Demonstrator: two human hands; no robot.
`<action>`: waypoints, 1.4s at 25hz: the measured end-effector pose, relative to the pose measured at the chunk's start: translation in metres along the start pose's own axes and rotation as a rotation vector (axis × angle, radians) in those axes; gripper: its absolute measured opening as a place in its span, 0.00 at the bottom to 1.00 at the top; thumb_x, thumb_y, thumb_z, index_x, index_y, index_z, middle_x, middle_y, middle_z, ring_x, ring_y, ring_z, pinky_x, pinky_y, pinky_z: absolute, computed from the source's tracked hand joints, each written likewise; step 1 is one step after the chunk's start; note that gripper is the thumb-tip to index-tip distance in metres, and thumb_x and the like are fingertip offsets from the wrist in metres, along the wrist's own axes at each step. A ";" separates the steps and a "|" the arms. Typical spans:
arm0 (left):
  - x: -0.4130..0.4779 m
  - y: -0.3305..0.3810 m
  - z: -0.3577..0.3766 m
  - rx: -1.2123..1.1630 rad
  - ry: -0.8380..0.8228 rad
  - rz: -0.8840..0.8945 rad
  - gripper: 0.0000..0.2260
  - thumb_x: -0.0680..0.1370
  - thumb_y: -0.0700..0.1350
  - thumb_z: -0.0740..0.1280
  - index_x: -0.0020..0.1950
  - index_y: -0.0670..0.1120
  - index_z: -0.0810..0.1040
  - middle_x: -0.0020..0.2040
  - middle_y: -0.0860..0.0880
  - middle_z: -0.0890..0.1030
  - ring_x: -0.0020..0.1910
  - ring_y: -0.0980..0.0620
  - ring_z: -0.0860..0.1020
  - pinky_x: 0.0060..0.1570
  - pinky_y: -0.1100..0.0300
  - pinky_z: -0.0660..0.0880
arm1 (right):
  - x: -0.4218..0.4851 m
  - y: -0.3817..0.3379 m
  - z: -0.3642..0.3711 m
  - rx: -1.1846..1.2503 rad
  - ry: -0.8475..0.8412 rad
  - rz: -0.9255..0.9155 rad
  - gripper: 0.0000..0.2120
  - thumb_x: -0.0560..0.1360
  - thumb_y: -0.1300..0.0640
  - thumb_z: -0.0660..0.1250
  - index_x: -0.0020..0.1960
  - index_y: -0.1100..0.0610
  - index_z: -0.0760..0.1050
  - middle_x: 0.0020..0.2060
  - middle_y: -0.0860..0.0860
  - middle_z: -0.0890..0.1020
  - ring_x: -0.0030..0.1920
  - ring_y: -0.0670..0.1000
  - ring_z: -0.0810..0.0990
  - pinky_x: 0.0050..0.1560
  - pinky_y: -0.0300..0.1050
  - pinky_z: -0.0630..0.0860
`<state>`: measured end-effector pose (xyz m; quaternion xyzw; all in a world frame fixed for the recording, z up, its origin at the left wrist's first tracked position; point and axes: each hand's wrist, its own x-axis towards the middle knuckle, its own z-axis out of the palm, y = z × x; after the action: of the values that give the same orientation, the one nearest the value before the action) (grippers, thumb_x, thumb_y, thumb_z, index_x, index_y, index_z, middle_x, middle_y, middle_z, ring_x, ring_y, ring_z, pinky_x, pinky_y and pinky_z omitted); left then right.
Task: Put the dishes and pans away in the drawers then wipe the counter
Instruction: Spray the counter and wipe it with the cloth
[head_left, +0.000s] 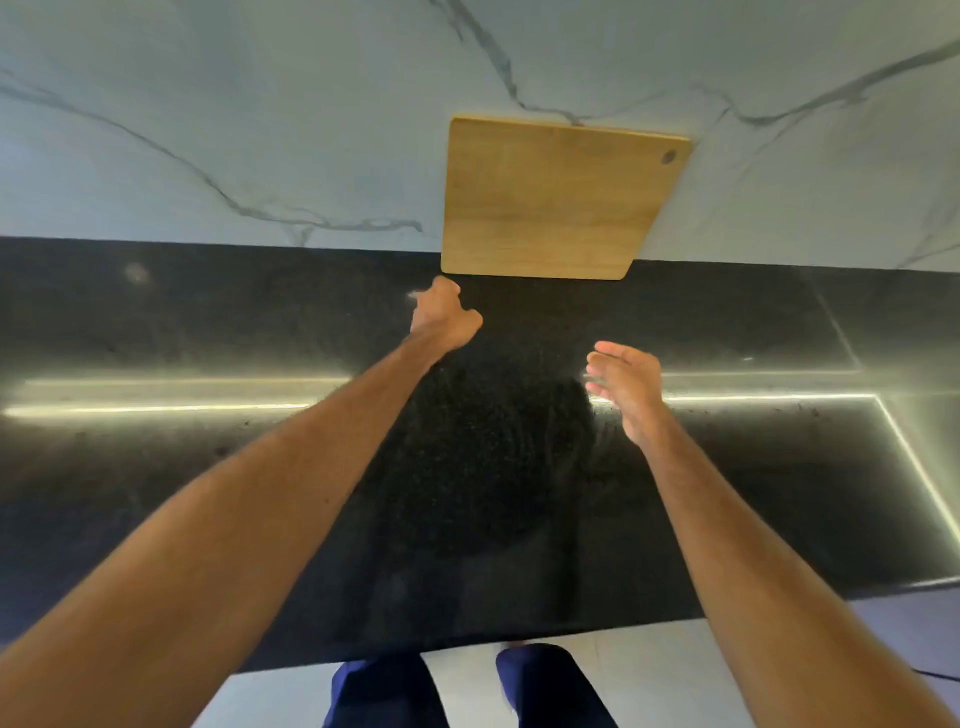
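Judging from the bare black counter (208, 322), we think the dishes are stowed; only the cutting board (556, 200) leans there. Our left hand (444, 317) is curled, holding nothing visible; our right hand (628, 387) is loosely spread, so wiping looks undone.

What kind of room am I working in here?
Likely a home kitchen: a black speckled countertop, a marble-veined backsplash, and a wooden cutting board leaning against it.
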<state>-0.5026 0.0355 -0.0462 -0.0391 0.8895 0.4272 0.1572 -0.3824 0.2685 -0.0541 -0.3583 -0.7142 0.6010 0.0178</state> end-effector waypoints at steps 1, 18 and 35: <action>0.010 0.003 0.006 0.011 0.044 -0.010 0.24 0.75 0.44 0.72 0.69 0.41 0.70 0.63 0.44 0.77 0.63 0.44 0.77 0.62 0.50 0.78 | 0.017 -0.003 -0.005 -0.004 0.001 -0.012 0.19 0.78 0.62 0.72 0.68 0.60 0.78 0.58 0.54 0.83 0.57 0.51 0.83 0.51 0.43 0.83; 0.107 0.032 0.015 0.084 0.530 0.029 0.11 0.79 0.50 0.70 0.53 0.43 0.76 0.49 0.49 0.80 0.47 0.47 0.80 0.46 0.49 0.79 | 0.225 -0.085 -0.023 -0.242 0.093 -0.335 0.12 0.77 0.50 0.72 0.49 0.60 0.80 0.38 0.49 0.82 0.39 0.48 0.79 0.51 0.59 0.83; -0.137 -0.050 0.037 0.069 0.223 -0.022 0.07 0.75 0.51 0.76 0.51 0.52 0.87 0.39 0.61 0.84 0.35 0.62 0.82 0.42 0.62 0.82 | 0.042 0.052 -0.133 -0.153 -0.191 -0.186 0.10 0.78 0.58 0.73 0.59 0.54 0.84 0.49 0.46 0.88 0.51 0.45 0.87 0.56 0.46 0.83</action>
<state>-0.3530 0.0241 -0.0623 -0.0907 0.9152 0.3877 0.0631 -0.3280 0.4043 -0.0799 -0.2321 -0.7863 0.5721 -0.0221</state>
